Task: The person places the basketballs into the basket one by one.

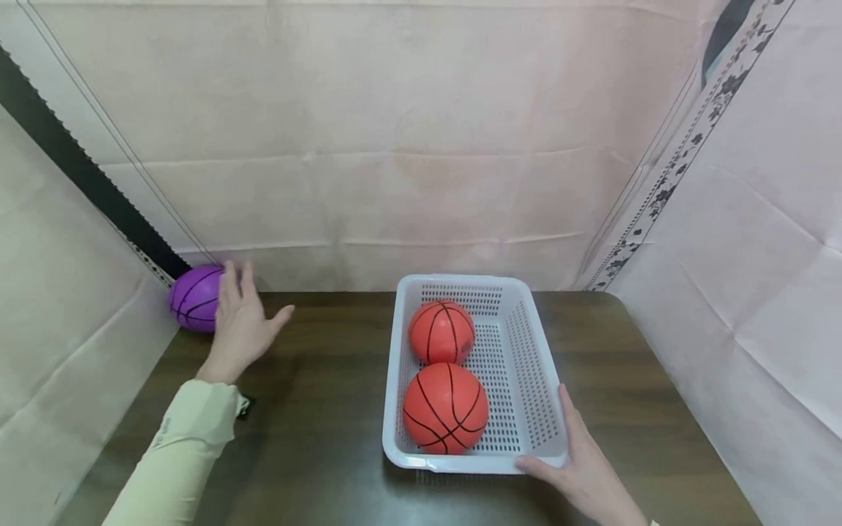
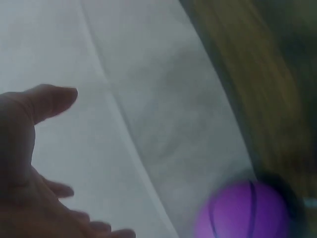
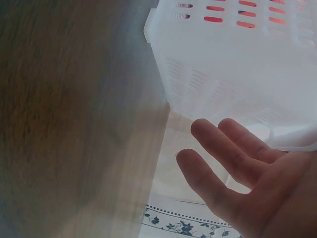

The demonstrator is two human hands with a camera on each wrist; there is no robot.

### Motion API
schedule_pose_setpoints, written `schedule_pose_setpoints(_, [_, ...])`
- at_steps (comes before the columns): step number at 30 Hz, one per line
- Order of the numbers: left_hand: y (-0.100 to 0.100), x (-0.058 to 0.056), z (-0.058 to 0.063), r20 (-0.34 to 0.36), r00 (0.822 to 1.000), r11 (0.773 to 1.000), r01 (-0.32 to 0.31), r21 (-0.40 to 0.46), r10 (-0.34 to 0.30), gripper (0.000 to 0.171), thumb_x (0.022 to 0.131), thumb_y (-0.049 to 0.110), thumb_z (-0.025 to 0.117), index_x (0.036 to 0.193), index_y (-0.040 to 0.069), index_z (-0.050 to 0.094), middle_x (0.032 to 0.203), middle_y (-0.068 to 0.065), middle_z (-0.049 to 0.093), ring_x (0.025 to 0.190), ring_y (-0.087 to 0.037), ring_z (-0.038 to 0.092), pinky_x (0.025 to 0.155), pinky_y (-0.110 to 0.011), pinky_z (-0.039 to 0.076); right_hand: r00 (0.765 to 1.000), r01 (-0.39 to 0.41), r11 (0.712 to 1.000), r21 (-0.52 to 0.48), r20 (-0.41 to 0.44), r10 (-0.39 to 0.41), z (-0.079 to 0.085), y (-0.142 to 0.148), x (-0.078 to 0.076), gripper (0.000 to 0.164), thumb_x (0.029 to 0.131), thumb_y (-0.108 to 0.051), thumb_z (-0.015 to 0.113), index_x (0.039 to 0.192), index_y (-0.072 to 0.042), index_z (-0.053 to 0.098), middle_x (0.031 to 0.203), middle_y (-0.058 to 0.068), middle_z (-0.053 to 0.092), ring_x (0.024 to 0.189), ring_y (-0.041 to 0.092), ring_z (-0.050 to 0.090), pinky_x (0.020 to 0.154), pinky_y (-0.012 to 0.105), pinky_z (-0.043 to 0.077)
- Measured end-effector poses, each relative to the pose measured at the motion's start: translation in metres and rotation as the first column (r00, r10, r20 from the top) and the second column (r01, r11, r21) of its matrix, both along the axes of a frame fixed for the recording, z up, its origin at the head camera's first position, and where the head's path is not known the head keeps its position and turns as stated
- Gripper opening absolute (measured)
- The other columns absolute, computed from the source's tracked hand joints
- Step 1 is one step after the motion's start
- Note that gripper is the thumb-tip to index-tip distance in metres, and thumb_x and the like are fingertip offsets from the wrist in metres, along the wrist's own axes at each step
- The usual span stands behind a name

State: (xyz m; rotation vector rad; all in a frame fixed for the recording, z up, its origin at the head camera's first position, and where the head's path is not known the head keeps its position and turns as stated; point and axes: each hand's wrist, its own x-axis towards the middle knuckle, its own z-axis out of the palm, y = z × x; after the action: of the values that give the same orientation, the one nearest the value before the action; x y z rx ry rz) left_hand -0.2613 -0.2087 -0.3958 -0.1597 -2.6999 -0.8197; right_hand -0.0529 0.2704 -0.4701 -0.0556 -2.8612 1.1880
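At the table's far left corner sits a purple ball with black basketball lines (image 1: 196, 298). My left hand (image 1: 238, 325) is just to the right of this ball, fingers extended and thumb spread, holding nothing. In the left wrist view a gap shows between the hand (image 2: 29, 163) and the purple ball (image 2: 245, 210). A pale blue-white plastic basket (image 1: 539, 409) contains two orange basketballs, one farther back (image 1: 441, 332) and one nearer (image 1: 446, 409). My right hand (image 1: 582, 467) is at the basket's near right corner, thumb by the front rim. Its fingers (image 3: 213, 183) look extended beside the basket wall.
The dark wooden table (image 1: 316, 409) carries everything. Pale cloth walls stand behind (image 1: 421, 146), at the left (image 1: 52, 307) and at the right (image 1: 756, 277). The purple ball lies close to the left and back walls.
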Motion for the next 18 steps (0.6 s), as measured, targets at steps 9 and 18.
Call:
schedule_pose_setpoints(9, [-0.066, 0.001, -0.015, 0.048, 0.983, 0.984, -0.176, -0.014, 0.177, 0.110, 0.088, 0.035, 0.068, 0.151, -0.003, -0.013, 0.154, -0.028, -0.022, 0.140, -0.051, -0.015, 0.105, -0.073, 0.004, 0.996, 0.027, 1.000, 0.013, 0.084, -0.028, 0.000, -0.001, -0.002, 0.123, 0.074, -0.056, 0.078, 0.153, -0.034, -0.014, 0.155, 0.019, 0.017, 0.126, 0.039, 0.044, 0.098, 0.065, 0.037])
schedule_pose_setpoints(18, [-0.086, -0.006, -0.033, 0.076, 0.969, 0.972, -0.235, -0.028, 0.236, 0.118, 0.085, 0.046, 0.070, 0.150, -0.005, -0.014, 0.152, -0.033, -0.021, 0.138, -0.057, -0.011, 0.104, -0.074, 0.007, 0.998, 0.029, 1.000, 0.007, 0.050, -0.029, -0.001, -0.003, -0.001, 0.123, 0.072, -0.056, 0.079, 0.154, -0.035, -0.010, 0.156, 0.016, 0.019, 0.124, 0.035, 0.047, 0.097, 0.063, 0.040])
